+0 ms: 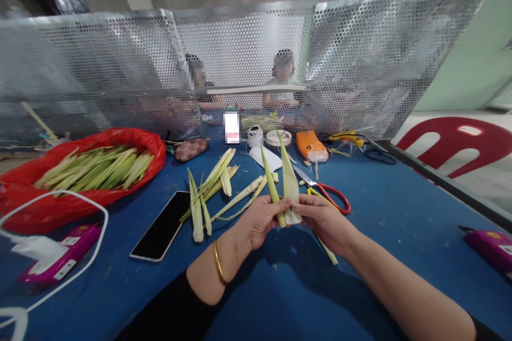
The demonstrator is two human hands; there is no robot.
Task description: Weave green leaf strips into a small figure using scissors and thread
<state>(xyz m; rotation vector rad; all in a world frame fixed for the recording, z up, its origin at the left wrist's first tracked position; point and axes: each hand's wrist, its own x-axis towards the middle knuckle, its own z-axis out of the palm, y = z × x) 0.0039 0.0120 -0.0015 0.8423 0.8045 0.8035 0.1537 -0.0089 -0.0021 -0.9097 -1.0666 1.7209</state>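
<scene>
My left hand [264, 218] pinches a narrow green corn husk strip [272, 178] near its lower end. Beside it, my right hand [326, 221] grips a wider pale green corn husk [289, 181], tip pointing up. The two pieces stand almost upright and meet low down between my thumbs. Scissors [326, 194] with red handles lie just beyond my right hand, next to a yellow-handled tool mostly hidden by that hand. Left of my hands, several loose husk pieces [196, 208] are spread on the blue table [384, 256]. A thin husk strip [326, 249] shows below my right hand.
A red plastic bag [120, 136] full of husks sits at left. Nearby are a black-screened phone [164, 226] and a purple power strip [76, 240] with a white cable. Thread, tape, an orange tissue pack [311, 146] and a yellow glue gun [346, 138] line the perforated metal screen [248, 26].
</scene>
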